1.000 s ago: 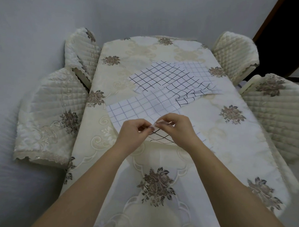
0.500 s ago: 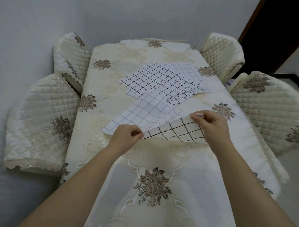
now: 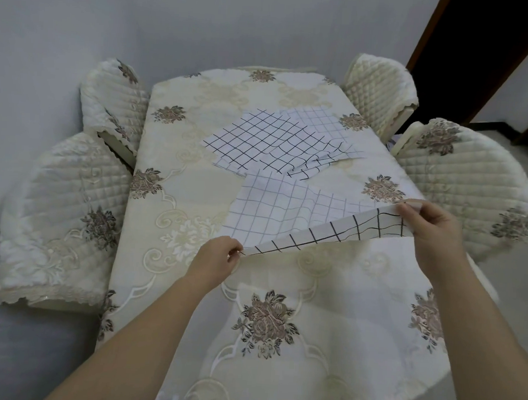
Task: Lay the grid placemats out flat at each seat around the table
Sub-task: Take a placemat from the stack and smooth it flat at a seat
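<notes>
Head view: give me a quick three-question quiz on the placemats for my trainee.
1. True or false: the left hand and the right hand both pinch the near placemat.
2. The other placemats lie: A) overlapping in one pile; B) spread flat, one per seat; C) draped over a chair back.
3. How many covered chairs are in view?
Key: 1 true; 2 A; 3 four.
</notes>
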The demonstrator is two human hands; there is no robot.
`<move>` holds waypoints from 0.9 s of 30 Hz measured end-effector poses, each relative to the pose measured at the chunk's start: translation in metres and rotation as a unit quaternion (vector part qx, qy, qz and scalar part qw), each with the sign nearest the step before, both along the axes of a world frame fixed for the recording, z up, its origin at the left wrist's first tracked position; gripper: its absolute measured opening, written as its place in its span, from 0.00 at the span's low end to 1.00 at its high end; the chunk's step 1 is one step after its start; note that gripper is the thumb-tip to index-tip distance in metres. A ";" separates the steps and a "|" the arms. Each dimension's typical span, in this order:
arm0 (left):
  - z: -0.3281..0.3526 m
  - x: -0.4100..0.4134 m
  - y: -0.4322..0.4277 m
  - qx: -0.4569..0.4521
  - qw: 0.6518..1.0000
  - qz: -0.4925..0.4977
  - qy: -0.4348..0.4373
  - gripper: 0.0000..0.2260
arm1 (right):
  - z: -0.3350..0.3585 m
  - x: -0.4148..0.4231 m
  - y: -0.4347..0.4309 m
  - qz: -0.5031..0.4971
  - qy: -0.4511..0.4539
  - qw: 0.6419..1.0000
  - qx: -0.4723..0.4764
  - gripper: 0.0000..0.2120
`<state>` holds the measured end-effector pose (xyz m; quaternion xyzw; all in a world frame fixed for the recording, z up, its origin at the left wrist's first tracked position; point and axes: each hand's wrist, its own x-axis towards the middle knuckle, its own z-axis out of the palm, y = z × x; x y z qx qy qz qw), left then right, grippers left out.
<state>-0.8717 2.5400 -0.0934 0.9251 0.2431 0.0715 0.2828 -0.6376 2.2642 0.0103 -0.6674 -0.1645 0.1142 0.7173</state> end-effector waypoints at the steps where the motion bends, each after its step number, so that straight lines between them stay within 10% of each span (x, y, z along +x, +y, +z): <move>1: -0.003 -0.001 0.001 0.003 1.000 -0.001 0.003 0.07 | -0.002 0.004 -0.007 -0.002 -0.003 1.000 0.001 0.06; 7: -0.014 -0.004 0.000 0.016 0.999 0.039 0.029 0.07 | -0.010 0.017 -0.040 0.006 -0.004 1.000 0.004 0.19; 15: -0.020 -0.007 -0.006 0.074 0.984 0.164 -0.013 0.05 | -0.023 0.007 -0.066 -0.043 -0.015 0.994 -0.099 0.07; 27: -0.003 -0.007 -0.017 -0.335 0.851 0.352 -0.201 0.11 | -0.050 -0.018 -0.100 -0.032 0.235 0.964 -0.121 0.22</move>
